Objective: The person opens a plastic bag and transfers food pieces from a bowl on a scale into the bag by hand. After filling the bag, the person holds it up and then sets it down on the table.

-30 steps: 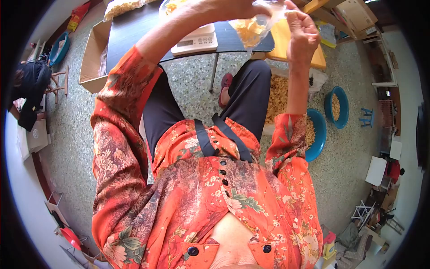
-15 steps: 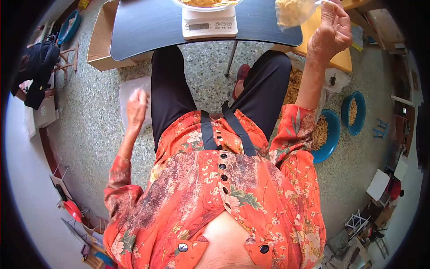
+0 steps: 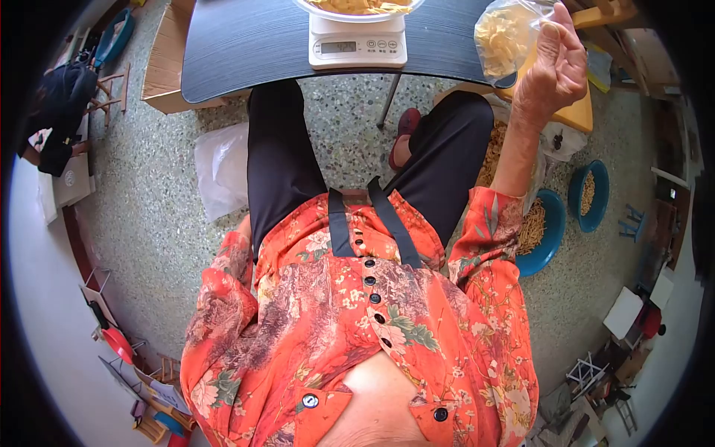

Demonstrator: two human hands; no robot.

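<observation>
The grip of the right hand is pinched narrow; the left hand, mostly hidden beside the left thigh, cannot be judged. At the right near corner of the dark counter, right of the bowl on its white scale, it holds up a clear bag of yellow pieces, apparently the step in hand, and the next move calls for keeping the top gathered. The display shows blurred digits, perhaps 425; button labels are too small to read.

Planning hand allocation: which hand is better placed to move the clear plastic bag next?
Likely right hand: it holds the clear plastic bag by the table. Left hand, mostly hidden, is beside the left thigh.
</observation>
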